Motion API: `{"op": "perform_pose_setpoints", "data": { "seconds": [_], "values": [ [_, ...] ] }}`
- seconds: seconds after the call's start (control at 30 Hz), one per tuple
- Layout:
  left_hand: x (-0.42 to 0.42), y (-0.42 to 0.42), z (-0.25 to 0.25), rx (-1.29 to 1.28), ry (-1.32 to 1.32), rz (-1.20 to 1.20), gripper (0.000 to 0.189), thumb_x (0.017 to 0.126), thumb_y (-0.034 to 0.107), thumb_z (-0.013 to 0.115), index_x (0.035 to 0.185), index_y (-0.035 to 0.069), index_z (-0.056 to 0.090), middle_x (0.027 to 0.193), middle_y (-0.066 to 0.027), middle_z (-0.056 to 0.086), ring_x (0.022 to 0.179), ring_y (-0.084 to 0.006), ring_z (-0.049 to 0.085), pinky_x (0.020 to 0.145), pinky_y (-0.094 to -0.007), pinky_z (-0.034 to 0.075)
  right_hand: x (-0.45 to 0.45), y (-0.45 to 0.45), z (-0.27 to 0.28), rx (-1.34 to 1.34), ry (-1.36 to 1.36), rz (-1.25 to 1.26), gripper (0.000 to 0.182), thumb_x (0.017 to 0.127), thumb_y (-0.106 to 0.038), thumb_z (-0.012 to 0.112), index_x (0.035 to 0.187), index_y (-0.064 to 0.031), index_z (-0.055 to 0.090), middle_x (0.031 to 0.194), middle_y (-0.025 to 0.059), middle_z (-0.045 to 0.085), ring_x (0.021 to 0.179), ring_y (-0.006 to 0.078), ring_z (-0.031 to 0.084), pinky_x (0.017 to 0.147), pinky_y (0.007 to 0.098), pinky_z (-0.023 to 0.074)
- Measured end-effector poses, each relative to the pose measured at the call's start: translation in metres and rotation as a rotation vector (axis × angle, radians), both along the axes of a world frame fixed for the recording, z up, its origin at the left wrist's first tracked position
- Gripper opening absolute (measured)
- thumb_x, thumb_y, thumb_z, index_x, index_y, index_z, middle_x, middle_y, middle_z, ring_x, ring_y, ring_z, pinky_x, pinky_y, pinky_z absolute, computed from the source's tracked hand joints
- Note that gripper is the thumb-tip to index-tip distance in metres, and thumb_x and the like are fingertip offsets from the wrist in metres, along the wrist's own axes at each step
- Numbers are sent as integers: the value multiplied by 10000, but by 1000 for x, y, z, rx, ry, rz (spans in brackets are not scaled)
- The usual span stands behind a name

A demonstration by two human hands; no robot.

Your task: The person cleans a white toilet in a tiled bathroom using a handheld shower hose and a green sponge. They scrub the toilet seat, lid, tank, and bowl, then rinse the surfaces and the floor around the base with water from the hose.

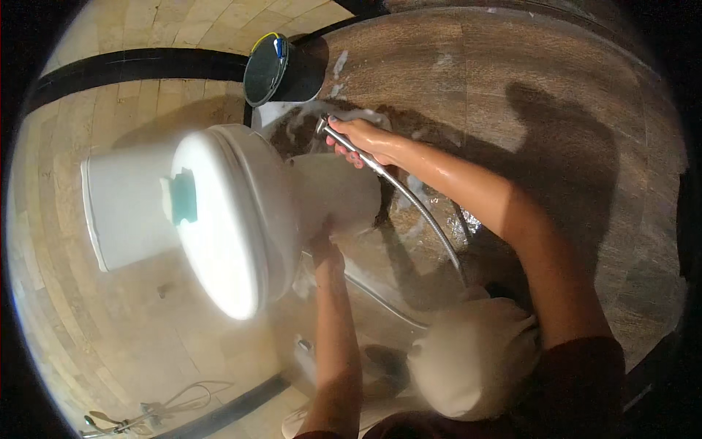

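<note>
My right hand [362,144] is closed around a metal handheld bidet sprayer [343,140], its head near the fingertips. A flexible metal hose [419,208] curves from the sprayer's handle back toward my knee. My left hand [328,247] reaches to the side of the white toilet's pedestal [337,192], where shadow and haze hide its fingers. The white toilet lid [219,230] is down over the bowl. At the lid's back edge, against the cistern [129,206], lies a teal item [184,197] whose kind I cannot make out.
A dark bucket [301,71] with a yellow-and-blue item at its rim stands beyond the toilet. Suds [340,63] and water lie on the wood-look floor [417,66]. A wall-mounted shower fixture [123,425] is at lower left. My bent knee [466,356] is close by.
</note>
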State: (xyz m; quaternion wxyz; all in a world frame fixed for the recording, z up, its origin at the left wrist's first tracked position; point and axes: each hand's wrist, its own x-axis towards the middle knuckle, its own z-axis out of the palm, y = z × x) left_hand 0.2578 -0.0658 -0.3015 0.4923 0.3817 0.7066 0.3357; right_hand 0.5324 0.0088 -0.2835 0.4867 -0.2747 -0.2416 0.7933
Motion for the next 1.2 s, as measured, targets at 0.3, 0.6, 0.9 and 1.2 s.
{"op": "perform_pose_setpoints", "data": {
  "seconds": [0.3, 0.6, 0.9, 1.2],
  "values": [
    [48, -18, 33, 18, 520, -223, 604, 895, 363, 580, 1393, 109, 354, 1389, -106, 394, 1265, -265, 360, 1032, -362, 290, -7, 17, -6, -48, 146, -2, 453, 969, -474, 324, 874, -65, 495, 597, -17, 446, 398, 72, 383, 328, 268, 334],
    [30, -13, 23, -47, 299, -188, 775, 847, 410, 631, 1438, 143, 207, 1492, -100, 186, 1377, -275, 168, 1044, -528, 283, 29, -2, 30, 191, 337, -14, 491, 955, -525, 332, 923, -75, 529, 606, -47, 451, 426, 28, 384, 372, 206, 304],
    [-1, -11, 5, -45, 433, -305, 792, 840, 436, 631, 1419, 56, 246, 1484, -129, 201, 1377, -272, 176, 1053, -471, 292, 2, 54, 35, 174, 255, 12, 445, 968, -477, 314, 881, -81, 497, 615, -21, 433, 420, 72, 378, 371, 241, 340],
    [-10, -13, 4, 88, 775, -562, 581, 868, 128, 596, 1392, 86, 348, 1428, -128, 333, 1311, -305, 304, 1057, -397, 322, -25, 67, -10, -26, 63, 60, 444, 955, -476, 359, 859, -79, 533, 604, -4, 442, 395, 84, 371, 335, 288, 352]
  ]
}}
